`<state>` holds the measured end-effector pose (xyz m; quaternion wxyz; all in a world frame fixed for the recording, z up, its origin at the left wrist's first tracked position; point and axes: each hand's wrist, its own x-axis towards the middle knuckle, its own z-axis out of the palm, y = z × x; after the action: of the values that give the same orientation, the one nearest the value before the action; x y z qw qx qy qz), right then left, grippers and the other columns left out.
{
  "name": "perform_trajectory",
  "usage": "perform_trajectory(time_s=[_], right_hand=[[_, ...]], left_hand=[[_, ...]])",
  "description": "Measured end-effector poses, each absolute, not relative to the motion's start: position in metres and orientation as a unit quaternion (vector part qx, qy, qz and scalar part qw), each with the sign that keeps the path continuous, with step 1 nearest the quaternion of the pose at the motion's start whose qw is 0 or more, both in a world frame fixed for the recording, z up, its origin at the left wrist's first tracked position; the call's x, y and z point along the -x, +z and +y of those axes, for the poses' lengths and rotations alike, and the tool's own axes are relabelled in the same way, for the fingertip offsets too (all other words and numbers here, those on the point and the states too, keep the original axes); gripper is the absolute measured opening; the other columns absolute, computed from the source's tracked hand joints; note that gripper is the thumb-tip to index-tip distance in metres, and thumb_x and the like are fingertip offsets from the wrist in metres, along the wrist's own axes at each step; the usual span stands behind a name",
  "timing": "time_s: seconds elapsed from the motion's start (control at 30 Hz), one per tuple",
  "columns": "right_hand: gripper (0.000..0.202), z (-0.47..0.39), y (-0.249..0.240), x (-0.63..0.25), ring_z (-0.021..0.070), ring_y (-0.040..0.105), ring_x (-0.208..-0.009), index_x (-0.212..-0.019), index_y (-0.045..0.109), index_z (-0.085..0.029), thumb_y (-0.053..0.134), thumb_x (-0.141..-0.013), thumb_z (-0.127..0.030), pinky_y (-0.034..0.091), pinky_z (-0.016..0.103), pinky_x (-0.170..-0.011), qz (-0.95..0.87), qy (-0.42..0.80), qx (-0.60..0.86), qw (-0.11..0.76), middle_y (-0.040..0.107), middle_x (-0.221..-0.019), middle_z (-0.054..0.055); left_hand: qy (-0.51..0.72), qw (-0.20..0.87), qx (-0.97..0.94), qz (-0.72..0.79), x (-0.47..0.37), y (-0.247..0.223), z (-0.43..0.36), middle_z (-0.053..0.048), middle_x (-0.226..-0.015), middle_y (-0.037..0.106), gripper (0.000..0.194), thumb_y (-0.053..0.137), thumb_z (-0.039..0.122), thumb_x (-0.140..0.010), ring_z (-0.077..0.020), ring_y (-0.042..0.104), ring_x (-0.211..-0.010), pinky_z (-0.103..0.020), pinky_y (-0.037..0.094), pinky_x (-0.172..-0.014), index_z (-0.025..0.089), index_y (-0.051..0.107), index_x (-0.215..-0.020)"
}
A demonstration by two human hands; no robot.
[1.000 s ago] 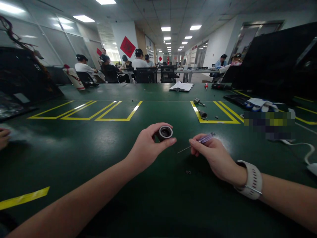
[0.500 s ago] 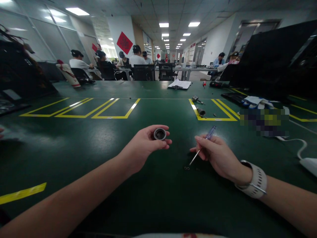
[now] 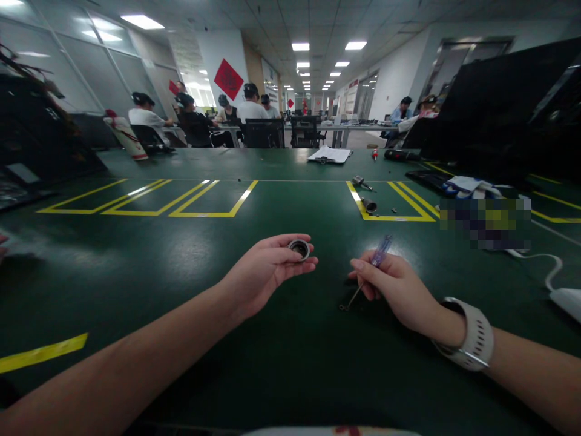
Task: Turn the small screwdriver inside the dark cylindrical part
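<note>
My left hand (image 3: 267,266) holds a small round metal cup-like part (image 3: 299,249), its hollow side tilted toward me and the thumb across its edge. In my right hand (image 3: 390,281) is a screwdriver (image 3: 382,249) with a clear purple handle, held like a pen. Its thin shaft slants down to the left. The tip meets a pair of tiny dark rings (image 3: 344,307) lying on the green table (image 3: 290,369). Whether the tip sits inside one of the rings is too small to tell.
Inside a yellow-taped area lie a metal cylinder (image 3: 369,206) and a small metal part with a shaft (image 3: 361,182). A clipboard (image 3: 330,154) rests farther back. White gloves (image 3: 472,186) and a white cable (image 3: 547,266) are at right. Co-workers sit in the background.
The screwdriver tip has moved down and left onto the tiny rings, its handle turning steeper. My left hand has tilted the metal part and shifted it slightly right, the thumb now over its edge.
</note>
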<state>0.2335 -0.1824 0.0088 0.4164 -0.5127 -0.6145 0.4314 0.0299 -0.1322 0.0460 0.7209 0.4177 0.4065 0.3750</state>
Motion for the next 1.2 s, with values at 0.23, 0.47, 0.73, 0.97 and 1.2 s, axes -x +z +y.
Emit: perform_trajectory(time_s=[0.23, 0.47, 0.73, 0.97, 1.2], right_hand=[[0.032, -0.189, 0.012, -0.227, 0.0112, 0.047, -0.049, -0.069, 0.052, -0.019, 0.047, -0.083, -0.047, 0.037, 0.025, -0.050, -0.642, 0.380, 0.519, 0.417, 0.050, -0.053, -0.002], [0.031, -0.179, 0.008, -0.228, 0.0101, 0.046, -0.048, -0.067, 0.052, -0.018, 0.056, -0.077, -0.048, 0.035, 0.023, -0.048, -0.471, 0.510, 0.512, 0.506, 0.050, -0.050, -0.003], [0.022, -0.184, 0.021, -0.227, 0.0126, 0.054, -0.059, -0.070, 0.056, -0.018, 0.056, -0.079, -0.038, 0.044, 0.026, -0.057, -0.450, 0.541, 0.406, 0.583, 0.057, -0.061, 0.000], [0.017, -0.195, 0.019, -0.225, 0.0161, 0.059, -0.079, -0.085, 0.059, -0.019, 0.050, -0.085, -0.033, 0.048, 0.031, -0.073, -0.625, 0.434, 0.398, 0.512, 0.063, -0.082, 0.003], [0.015, -0.205, 0.024, -0.221, 0.0151, 0.058, -0.076, -0.091, 0.060, -0.021, 0.047, -0.087, -0.028, 0.048, 0.028, -0.066, -0.744, 0.280, 0.428, 0.430, 0.063, -0.083, 0.003]], left_hand=[[0.381, 0.708, -0.416, 0.425, -0.034, 0.047, -0.136, -0.013, -0.097, 0.063, 0.031, 0.053, -0.004, -0.069, -0.0190, 0.063, -0.085, -0.034, 0.052, -0.085, 0.009, 0.058, -0.097], [0.361, 0.696, -0.445, 0.434, -0.035, 0.047, -0.138, -0.011, -0.100, 0.062, 0.029, 0.056, -0.001, -0.068, -0.0182, 0.062, -0.088, -0.033, 0.051, -0.085, 0.011, 0.057, -0.095], [0.343, 0.701, -0.458, 0.425, -0.036, 0.043, -0.139, -0.009, -0.101, 0.062, 0.028, 0.056, -0.002, -0.065, -0.0169, 0.061, -0.088, -0.032, 0.049, -0.087, 0.012, 0.059, -0.090], [0.322, 0.704, -0.482, 0.411, -0.035, 0.040, -0.145, -0.007, -0.105, 0.061, 0.030, 0.057, 0.001, -0.065, -0.0167, 0.060, -0.092, -0.032, 0.046, -0.089, 0.014, 0.059, -0.092], [0.319, 0.686, -0.505, 0.415, -0.037, 0.040, -0.149, -0.006, -0.105, 0.061, 0.031, 0.055, 0.003, -0.065, -0.0169, 0.059, -0.094, -0.034, 0.044, -0.089, 0.016, 0.059, -0.092]])
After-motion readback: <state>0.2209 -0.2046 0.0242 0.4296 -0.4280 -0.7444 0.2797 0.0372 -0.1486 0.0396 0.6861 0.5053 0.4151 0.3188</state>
